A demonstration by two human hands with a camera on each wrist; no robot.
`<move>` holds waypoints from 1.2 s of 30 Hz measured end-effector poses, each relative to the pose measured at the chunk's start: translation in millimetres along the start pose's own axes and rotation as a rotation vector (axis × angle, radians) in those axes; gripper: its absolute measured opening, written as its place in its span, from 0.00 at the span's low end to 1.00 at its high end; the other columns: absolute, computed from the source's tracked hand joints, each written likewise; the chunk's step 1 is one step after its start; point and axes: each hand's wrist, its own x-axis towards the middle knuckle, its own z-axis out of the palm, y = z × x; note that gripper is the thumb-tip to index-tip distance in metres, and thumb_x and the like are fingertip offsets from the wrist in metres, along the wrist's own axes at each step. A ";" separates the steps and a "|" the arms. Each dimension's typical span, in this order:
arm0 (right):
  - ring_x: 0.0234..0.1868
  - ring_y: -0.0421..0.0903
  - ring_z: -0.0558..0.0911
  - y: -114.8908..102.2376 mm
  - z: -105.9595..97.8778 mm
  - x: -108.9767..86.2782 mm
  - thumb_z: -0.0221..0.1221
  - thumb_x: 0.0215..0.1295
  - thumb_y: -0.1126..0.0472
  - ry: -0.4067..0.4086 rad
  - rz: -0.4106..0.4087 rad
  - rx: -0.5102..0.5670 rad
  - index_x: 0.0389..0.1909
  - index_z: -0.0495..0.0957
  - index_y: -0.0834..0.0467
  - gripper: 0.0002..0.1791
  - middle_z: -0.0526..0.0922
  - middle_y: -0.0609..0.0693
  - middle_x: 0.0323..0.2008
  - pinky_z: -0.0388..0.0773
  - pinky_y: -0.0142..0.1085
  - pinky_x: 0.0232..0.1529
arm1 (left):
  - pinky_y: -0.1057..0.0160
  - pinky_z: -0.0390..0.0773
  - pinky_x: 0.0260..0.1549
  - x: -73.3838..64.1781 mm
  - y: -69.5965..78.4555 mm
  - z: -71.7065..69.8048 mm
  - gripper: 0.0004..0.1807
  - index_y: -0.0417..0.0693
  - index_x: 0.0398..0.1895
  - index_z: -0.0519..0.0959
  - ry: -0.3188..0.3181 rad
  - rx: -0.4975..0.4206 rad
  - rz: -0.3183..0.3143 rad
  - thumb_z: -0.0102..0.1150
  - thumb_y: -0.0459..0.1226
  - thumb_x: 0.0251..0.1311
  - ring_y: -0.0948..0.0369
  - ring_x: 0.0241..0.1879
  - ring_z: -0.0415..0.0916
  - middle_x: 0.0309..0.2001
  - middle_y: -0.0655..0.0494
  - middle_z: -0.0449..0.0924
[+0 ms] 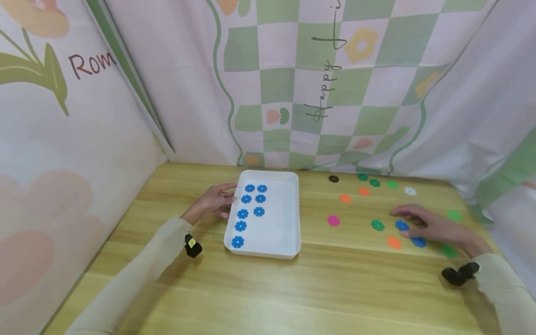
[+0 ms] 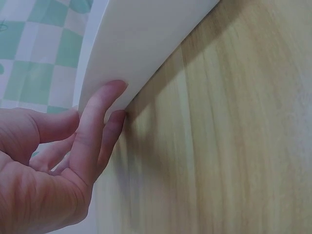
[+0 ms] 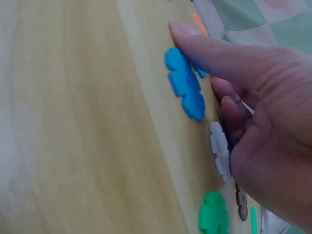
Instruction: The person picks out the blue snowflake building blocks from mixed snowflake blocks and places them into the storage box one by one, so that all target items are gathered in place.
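My left hand [image 1: 214,199] lies along the left side of a white tray [image 1: 284,223]. In the left wrist view, its extended fingers [image 2: 90,131] touch the tray's outer wall, with the thumb by the rim. Several blue flower-shaped discs [image 1: 240,226] form two columns at the tray's left. Over the loose discs on the right, my right hand [image 1: 433,225] reaches down, thumb and fingers apart around a blue disc [image 1: 401,225]. Another blue disc [image 3: 185,84] lies beside the thumb in the right wrist view, partly under the hand in the head view.
Scattered on the wooden table [image 1: 259,298] are green [image 1: 377,225], orange [image 1: 394,243], pink [image 1: 333,221], dark brown [image 1: 333,178] and white discs [image 1: 410,191]. A checkered curtain [image 1: 305,83] hangs along the table's back edge, and a printed cloth [image 1: 83,139] borders the left.
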 end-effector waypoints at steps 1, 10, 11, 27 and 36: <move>0.57 0.26 0.73 -0.2 0.6 0.2 0.66 0.70 0.66 0.006 -0.004 0.000 0.70 0.72 0.58 0.29 0.75 0.39 0.63 0.72 0.18 0.55 | 0.60 0.92 0.38 -0.3 0.3 0.1 0.33 0.55 0.83 0.60 0.000 0.001 0.001 0.55 0.35 0.78 0.41 0.66 0.76 0.77 0.36 0.64; 0.50 0.25 0.77 -3.6 5.0 1.4 0.70 0.66 0.66 0.090 -0.002 -0.079 0.58 0.80 0.60 0.20 0.84 0.47 0.53 0.73 0.15 0.51 | 0.60 0.92 0.38 -2.0 -0.7 -1.1 0.33 0.55 0.82 0.61 0.001 -0.013 -0.008 0.55 0.35 0.78 0.41 0.65 0.77 0.77 0.36 0.64; 0.49 0.24 0.77 -4.0 5.2 1.5 0.70 0.66 0.65 0.095 0.018 -0.090 0.57 0.81 0.59 0.20 0.84 0.47 0.52 0.73 0.15 0.51 | 0.60 0.92 0.38 -1.8 -1.1 -1.2 0.33 0.55 0.82 0.61 0.000 -0.013 -0.007 0.55 0.35 0.78 0.42 0.65 0.78 0.77 0.36 0.65; 0.37 0.31 0.77 -6.7 7.7 7.8 0.72 0.62 0.69 0.121 0.012 -0.072 0.44 0.80 0.60 0.13 0.81 0.45 0.39 0.77 0.24 0.35 | 0.59 0.92 0.38 -3.5 -4.6 -3.8 0.33 0.49 0.83 0.59 -0.023 -0.027 0.044 0.54 0.34 0.78 0.40 0.63 0.79 0.74 0.33 0.67; 0.35 0.33 0.80 -27.8 0.6 14.9 0.72 0.62 0.66 0.081 -0.035 -0.165 0.35 0.82 0.51 0.09 0.84 0.40 0.33 0.80 0.26 0.35 | 0.57 0.92 0.41 -6.7 0.9 -0.7 0.32 0.49 0.82 0.60 -0.029 -0.017 0.049 0.54 0.35 0.79 0.41 0.63 0.79 0.73 0.33 0.68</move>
